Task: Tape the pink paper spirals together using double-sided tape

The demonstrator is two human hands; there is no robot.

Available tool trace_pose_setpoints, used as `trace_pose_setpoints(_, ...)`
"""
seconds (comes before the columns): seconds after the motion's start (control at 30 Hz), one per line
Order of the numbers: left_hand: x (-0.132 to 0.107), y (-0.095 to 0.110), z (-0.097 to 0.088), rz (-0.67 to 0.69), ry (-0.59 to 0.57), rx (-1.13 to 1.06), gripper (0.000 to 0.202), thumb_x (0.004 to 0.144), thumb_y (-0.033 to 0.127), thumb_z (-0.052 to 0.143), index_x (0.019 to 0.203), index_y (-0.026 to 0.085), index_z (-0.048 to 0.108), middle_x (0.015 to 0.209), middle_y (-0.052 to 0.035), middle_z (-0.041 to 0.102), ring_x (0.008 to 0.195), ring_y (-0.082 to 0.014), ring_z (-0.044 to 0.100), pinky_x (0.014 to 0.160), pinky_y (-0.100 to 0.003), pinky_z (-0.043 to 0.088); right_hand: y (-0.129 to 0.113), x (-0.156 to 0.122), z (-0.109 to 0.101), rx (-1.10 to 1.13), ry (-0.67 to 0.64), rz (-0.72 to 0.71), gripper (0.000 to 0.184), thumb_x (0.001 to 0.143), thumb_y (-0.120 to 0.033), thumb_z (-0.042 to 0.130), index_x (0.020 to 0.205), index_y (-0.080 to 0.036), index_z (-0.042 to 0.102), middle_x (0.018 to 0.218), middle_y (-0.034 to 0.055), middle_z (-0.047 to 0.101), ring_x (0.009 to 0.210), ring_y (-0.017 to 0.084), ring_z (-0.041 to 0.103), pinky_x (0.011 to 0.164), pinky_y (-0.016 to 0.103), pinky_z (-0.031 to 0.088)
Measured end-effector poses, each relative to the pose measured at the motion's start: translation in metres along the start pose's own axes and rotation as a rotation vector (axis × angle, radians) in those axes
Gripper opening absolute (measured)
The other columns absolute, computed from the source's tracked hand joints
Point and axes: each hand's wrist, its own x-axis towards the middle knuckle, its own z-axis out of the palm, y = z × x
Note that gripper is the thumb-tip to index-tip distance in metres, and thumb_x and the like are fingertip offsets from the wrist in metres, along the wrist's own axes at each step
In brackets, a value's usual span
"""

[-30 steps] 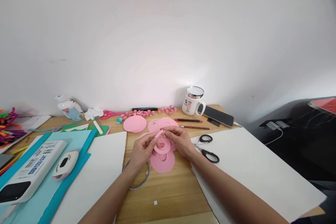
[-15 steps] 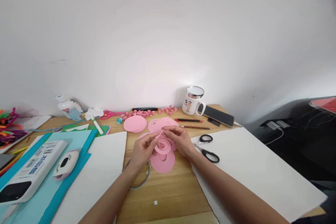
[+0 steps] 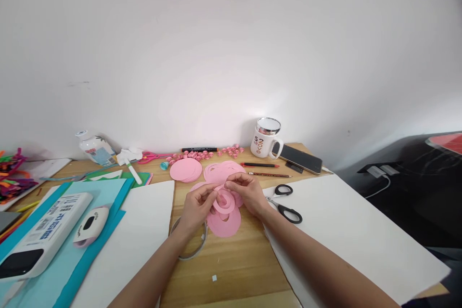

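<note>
Two bare hands work close together above the middle of a wooden tabletop (image 3: 245, 262); the left hand (image 3: 198, 206) and right hand (image 3: 249, 193) both pinch a pink paper spiral (image 3: 224, 210) between thumb and fingers. Pink cut-outs (image 3: 224, 229) lie beneath it. Along the tabletop's back edge are small pink rolls (image 3: 197, 156) and a white mug (image 3: 262, 145).
</note>
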Motion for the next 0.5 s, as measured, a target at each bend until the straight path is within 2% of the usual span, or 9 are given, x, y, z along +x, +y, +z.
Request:
trace_pose_setpoints(0.23, 0.0008, -0.0009, -0.0015, 0.019, 0.012, 0.008, 0.025, 0.072, 0.03, 0.06, 0.09, 0.013, 0.067, 0.059, -0.0008, 0.061, 0.046, -0.0095, 0.05, 0.044, -0.021, 0.042, -0.003, -0.0016, 0.0, -0.012, -0.059, 0.026, 0.021, 0.065, -0.029, 0.07, 0.084, -0.019, 0.069, 0.077, 0.0037, 0.069, 0.07, 0.013, 0.061, 0.07, 0.027, 0.048)
trace_pose_setpoints(0.5, -0.0003, 0.0008, -0.001, 0.009, -0.004, 0.005, 0.027, 0.073, 0.032, 0.06, 0.091, 0.013, 0.066, 0.058, -0.0006, 0.061, 0.046, -0.0093, 0.049, 0.043, -0.02, 0.042, 0.0016, 0.0001, -0.0009, 0.024, -0.035, 0.018, 0.018, 0.062, -0.027, 0.073, 0.076, -0.017, 0.067, 0.072, 0.0014, 0.067, 0.064, 0.011, 0.059, 0.066, 0.026, 0.047)
